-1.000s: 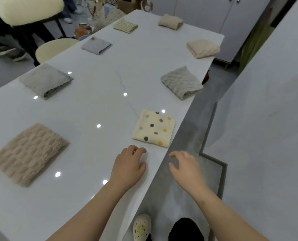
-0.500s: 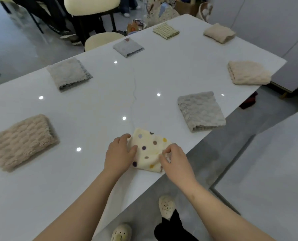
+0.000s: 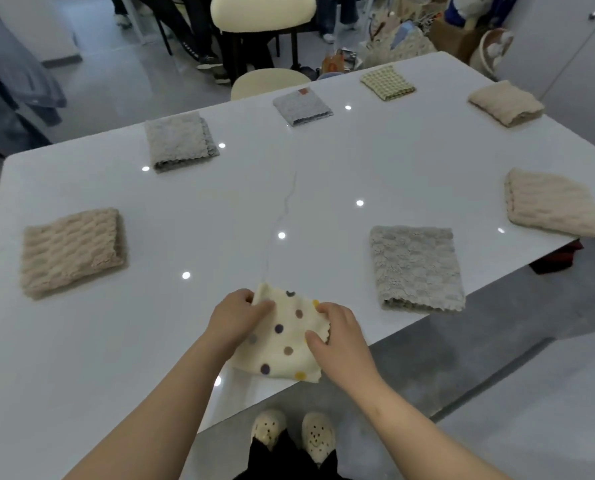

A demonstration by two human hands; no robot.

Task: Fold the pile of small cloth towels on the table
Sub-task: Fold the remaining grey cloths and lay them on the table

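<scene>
The polka-dot towel (image 3: 284, 344) lay at the table's (image 3: 324, 174) 6 o'clock edge.
The left hand (image 3: 235, 318) pinched its 10 o'clock corner; the right hand (image 3: 343, 344) clamped curled fingers on its 3 o'clock edge.

The one view comes from a camera on the person's head. The person stands at the near edge of the white table (image 3: 116, 341), and the camera looks forward and steeply down. It sits close: both forearms enter from the bottom edge, the left hand (image 3: 235, 317) and right hand (image 3: 343, 337) hold the spotted towel (image 3: 282, 344) at lower centre, and the shoes (image 3: 291, 434) show straight below. The wide lens bends the table's edges and takes in most of its top, with a chair (image 3: 261, 10) and the floor (image 3: 116, 81) beyond the far side.
</scene>
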